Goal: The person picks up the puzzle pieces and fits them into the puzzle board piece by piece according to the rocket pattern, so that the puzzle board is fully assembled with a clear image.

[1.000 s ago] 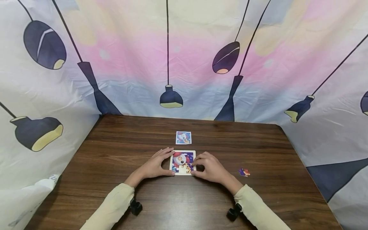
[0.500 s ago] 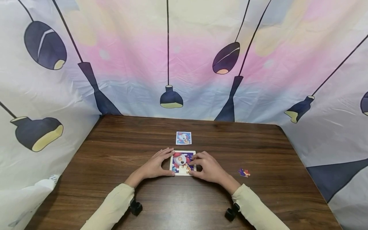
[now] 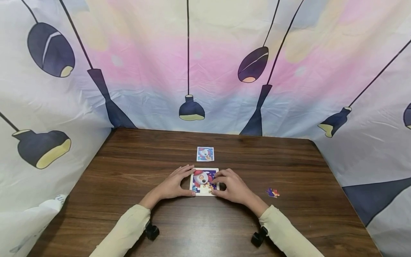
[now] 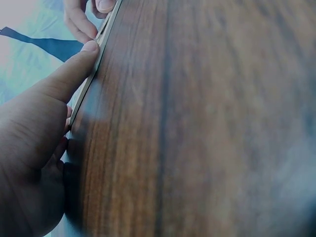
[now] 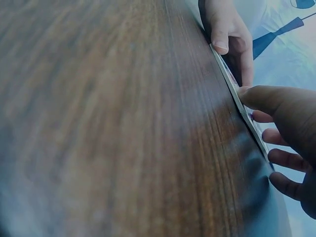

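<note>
A square jigsaw puzzle board with a pale frame lies flat on the table, showing a white-faced cartoon figure in a red hat. My left hand holds its left side, thumb on the near corner and fingertips at the far one. On the right, my right hand has its thumb and index finger at a puzzle piece in the lower right of the picture. That thumb rests at the board's near edge in the right wrist view, and the fingertips partly hide the piece. A pale gap shows at the picture's lower middle.
A small printed picture card lies beyond the board with a similar image. Loose purple and orange puzzle pieces lie to the right of my right hand. Printed cloth surrounds the brown wooden table.
My right hand has moved slightly left over the board, its fingertips going from the right edge onto the lower right of the picture. The left hand and the board stay put.
</note>
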The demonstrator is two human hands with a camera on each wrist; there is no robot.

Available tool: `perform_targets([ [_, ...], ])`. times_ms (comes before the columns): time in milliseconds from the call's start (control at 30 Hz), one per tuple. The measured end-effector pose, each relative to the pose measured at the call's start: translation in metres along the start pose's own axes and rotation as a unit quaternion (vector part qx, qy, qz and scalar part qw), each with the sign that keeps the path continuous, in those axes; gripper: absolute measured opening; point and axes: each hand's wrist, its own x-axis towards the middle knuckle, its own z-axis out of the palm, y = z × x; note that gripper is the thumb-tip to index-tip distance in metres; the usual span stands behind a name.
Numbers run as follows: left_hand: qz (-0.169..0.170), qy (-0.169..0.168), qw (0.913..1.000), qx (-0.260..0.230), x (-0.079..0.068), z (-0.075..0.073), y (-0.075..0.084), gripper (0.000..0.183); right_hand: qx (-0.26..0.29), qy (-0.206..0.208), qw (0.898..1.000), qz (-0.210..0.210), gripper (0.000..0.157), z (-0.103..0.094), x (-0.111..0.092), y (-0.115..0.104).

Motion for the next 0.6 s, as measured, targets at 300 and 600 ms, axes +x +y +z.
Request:
perform_targets([
  [300,-0.002,-0.002,1.0,0.0,0.0004,-0.0003,0.0007,0.096,0.001,-0.005,1.0,0.025,0.029,0.0,0.0007,-0.0007],
  [600,-0.003,-0.002,1.0,-0.001,-0.0001,-0.0015,0.0025,0.095,0.021,-0.01,0.999,0.028,0.03,-0.0052,-0.0023,0.0018],
])
